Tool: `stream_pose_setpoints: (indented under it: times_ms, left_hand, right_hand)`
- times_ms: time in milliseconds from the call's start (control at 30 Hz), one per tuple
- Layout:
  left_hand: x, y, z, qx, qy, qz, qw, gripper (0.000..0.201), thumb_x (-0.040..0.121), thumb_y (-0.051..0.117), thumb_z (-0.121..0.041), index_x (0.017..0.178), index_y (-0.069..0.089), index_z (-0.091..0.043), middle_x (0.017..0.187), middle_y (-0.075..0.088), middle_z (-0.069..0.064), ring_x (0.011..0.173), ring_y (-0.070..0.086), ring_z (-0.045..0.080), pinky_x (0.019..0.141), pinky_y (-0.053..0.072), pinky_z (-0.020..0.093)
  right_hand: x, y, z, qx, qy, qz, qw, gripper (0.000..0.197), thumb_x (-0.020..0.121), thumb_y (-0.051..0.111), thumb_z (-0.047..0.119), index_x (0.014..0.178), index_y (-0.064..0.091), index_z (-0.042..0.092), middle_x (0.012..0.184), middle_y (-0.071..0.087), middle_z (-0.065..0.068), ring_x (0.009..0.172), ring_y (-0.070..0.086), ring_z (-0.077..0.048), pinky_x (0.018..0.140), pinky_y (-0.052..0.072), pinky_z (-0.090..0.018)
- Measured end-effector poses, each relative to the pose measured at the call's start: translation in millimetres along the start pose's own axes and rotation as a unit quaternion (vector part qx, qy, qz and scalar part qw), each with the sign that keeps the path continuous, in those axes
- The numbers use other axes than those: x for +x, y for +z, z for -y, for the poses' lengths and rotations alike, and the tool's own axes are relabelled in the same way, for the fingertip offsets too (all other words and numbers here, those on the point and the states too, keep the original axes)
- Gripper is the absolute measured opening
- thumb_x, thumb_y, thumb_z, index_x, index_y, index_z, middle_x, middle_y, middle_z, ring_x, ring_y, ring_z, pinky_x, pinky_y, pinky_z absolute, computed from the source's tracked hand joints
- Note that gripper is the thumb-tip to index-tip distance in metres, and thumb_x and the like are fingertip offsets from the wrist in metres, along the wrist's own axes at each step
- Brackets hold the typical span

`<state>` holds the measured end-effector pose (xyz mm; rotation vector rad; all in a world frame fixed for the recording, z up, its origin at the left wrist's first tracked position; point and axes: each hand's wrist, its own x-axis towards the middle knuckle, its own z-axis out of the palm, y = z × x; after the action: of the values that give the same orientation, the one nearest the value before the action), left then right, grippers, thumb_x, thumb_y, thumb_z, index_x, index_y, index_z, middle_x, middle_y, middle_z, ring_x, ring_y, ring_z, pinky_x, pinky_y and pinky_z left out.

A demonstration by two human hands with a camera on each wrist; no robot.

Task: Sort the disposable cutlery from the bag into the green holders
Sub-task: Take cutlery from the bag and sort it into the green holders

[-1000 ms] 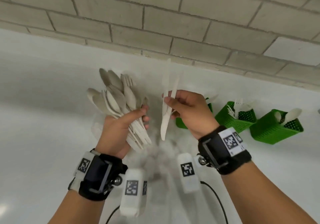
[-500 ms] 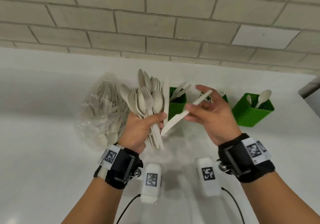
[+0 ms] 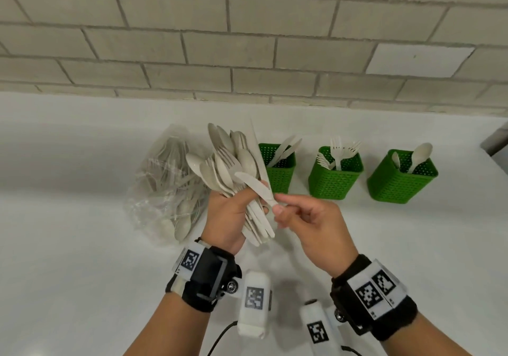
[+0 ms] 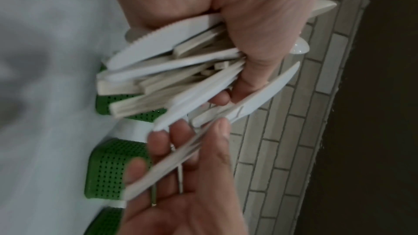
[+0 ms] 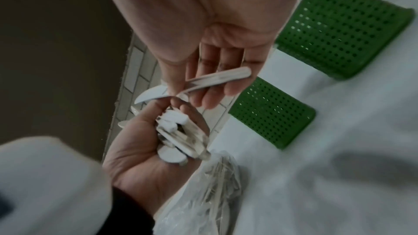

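My left hand (image 3: 255, 200) grips a fanned bundle of pale spoons, forks and knives (image 3: 228, 160) by the handles, above the white counter. Close on its right, my right hand (image 3: 280, 204) pinches one knife (image 3: 251, 185) by its handle, the blade pointing up-left across the bundle. In the right wrist view the knife (image 5: 217, 79) lies across my right fingers above the bundle (image 5: 176, 135). In the left wrist view the knife (image 4: 269, 90) sits beside the gripped bundle (image 4: 169, 71). Three green holders stand behind: knives (image 3: 280, 175), forks (image 3: 334, 182), spoons (image 3: 398, 182).
A clear plastic bag (image 3: 165, 188) with more cutlery lies on the white counter (image 3: 68, 218) left of my hands. A grey brick wall (image 3: 247, 39) runs behind the holders. The counter's edge shows at the far right.
My right hand has come back toward the left hand and turned the knife, so its blade now points up-left over the bundle. The left hand keeps its grip on the bundle.
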<state>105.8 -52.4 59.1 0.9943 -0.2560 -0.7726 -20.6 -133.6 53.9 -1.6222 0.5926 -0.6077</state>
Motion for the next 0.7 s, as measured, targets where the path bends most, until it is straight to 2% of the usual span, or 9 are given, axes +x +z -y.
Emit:
stream_pose_setpoints:
  times_ms: [67, 167, 267, 333, 367, 433, 567, 633, 700]
  left_hand:
    - [-0.3, -0.8, 1.5, 0.044, 0.029, 0.006, 0.999, 0.014, 0.074, 0.073, 0.008, 0.086, 0.067, 0.002, 0.061, 0.063, 0.011, 0.052, 0.059, 0.019, 0.05, 0.051, 0.029]
    - [-3.0, 1.3, 3.7, 0.11, 0.064, 0.051, 0.991, 0.011, 0.081, 0.07, 0.008, 0.089, 0.068, 0.001, 0.063, 0.064, 0.01, 0.052, 0.057, 0.022, 0.051, 0.05, 0.032]
    - [-0.8, -1.4, 1.8, 0.129, 0.076, 0.069, 0.986, 0.015, 0.082, 0.069, 0.009, 0.09, 0.071, -0.004, 0.066, 0.065, 0.012, 0.057, 0.058, 0.024, 0.054, 0.05, 0.035]
    - [2.2, -6.1, -0.8, 0.129, 0.071, 0.07, 0.987, 0.017, 0.082, 0.069, 0.009, 0.092, 0.071, -0.004, 0.073, 0.067, 0.014, 0.059, 0.059, 0.024, 0.056, 0.05, 0.036]
    - [3.2, -8.7, -2.1, 0.122, 0.06, 0.067, 0.988, 0.017, 0.082, 0.068, 0.009, 0.093, 0.07, -0.004, 0.076, 0.068, 0.014, 0.06, 0.06, 0.023, 0.056, 0.05, 0.035]
    - [5.8, -14.9, -5.6, 0.076, 0.016, 0.048, 0.996, 0.019, 0.082, 0.067, 0.009, 0.094, 0.069, -0.006, 0.082, 0.071, 0.014, 0.059, 0.06, 0.02, 0.055, 0.05, 0.031]
    - [10.3, -30.3, -15.1, -0.032, -0.07, 0.043, 0.996, 0.033, 0.074, 0.068, 0.001, 0.107, 0.064, -0.005, 0.088, 0.07, 0.012, 0.061, 0.061, 0.018, 0.053, 0.051, 0.026]
    - [9.7, -34.6, -18.4, -0.035, -0.082, 0.051, 0.995, 0.032, 0.072, 0.071, 0.0, 0.103, 0.066, -0.003, 0.09, 0.071, 0.013, 0.064, 0.063, 0.02, 0.054, 0.053, 0.027]
    - [7.9, -36.6, -19.8, -0.025, -0.086, 0.07, 0.994, 0.036, 0.072, 0.075, 0.002, 0.106, 0.066, -0.004, 0.093, 0.072, 0.014, 0.068, 0.067, 0.022, 0.057, 0.055, 0.029]
  right_hand:
    - [5.7, -0.8, 4.0, -0.05, -0.052, -0.022, 0.997, 0.014, 0.085, 0.069, 0.026, 0.096, 0.077, 0.025, 0.084, 0.071, -0.003, 0.078, 0.064, -0.014, 0.072, 0.05, -0.022]
    - [21.5, -2.5, 13.9, -0.067, -0.06, -0.054, 0.994, 0.009, 0.087, 0.068, 0.022, 0.084, 0.077, 0.023, 0.083, 0.066, -0.007, 0.076, 0.06, -0.008, 0.073, 0.047, -0.018]
    - [35.2, -3.2, 21.3, -0.071, -0.045, -0.025, 0.996, 0.008, 0.086, 0.071, 0.02, 0.082, 0.077, 0.021, 0.079, 0.065, -0.01, 0.072, 0.059, -0.017, 0.072, 0.048, -0.026]
    - [41.2, -4.1, 24.2, -0.072, -0.036, -0.005, 0.997, 0.005, 0.085, 0.073, 0.017, 0.085, 0.077, 0.013, 0.069, 0.067, 0.001, 0.061, 0.058, -0.01, 0.062, 0.048, -0.023]
    - [44.1, -4.9, 25.6, -0.081, -0.034, -0.001, 0.996, 0.008, 0.086, 0.072, 0.016, 0.084, 0.075, 0.008, 0.063, 0.065, 0.005, 0.054, 0.055, -0.006, 0.057, 0.046, -0.02]
    - [54.2, -8.8, 32.6, -0.089, -0.033, -0.03, 0.995, 0.016, 0.089, 0.068, 0.016, 0.082, 0.068, 0.001, 0.06, 0.064, 0.001, 0.049, 0.058, -0.008, 0.055, 0.048, -0.021]
    - [94.0, -21.7, 42.1, -0.118, -0.034, -0.151, 0.981, 0.02, 0.093, 0.064, 0.021, 0.083, 0.062, 0.004, 0.072, 0.071, -0.007, 0.062, 0.07, -0.014, 0.059, 0.053, -0.021]
    - [111.4, -20.5, 32.4, -0.189, -0.017, -0.143, 0.971, 0.02, 0.091, 0.066, 0.022, 0.077, 0.06, 0.01, 0.071, 0.071, -0.006, 0.061, 0.071, -0.015, 0.064, 0.058, -0.031]
    - [119.7, -14.8, 19.4, -0.243, 0.044, -0.092, 0.965, 0.018, 0.088, 0.069, 0.019, 0.076, 0.062, 0.008, 0.072, 0.072, -0.01, 0.059, 0.071, -0.017, 0.066, 0.061, -0.038]
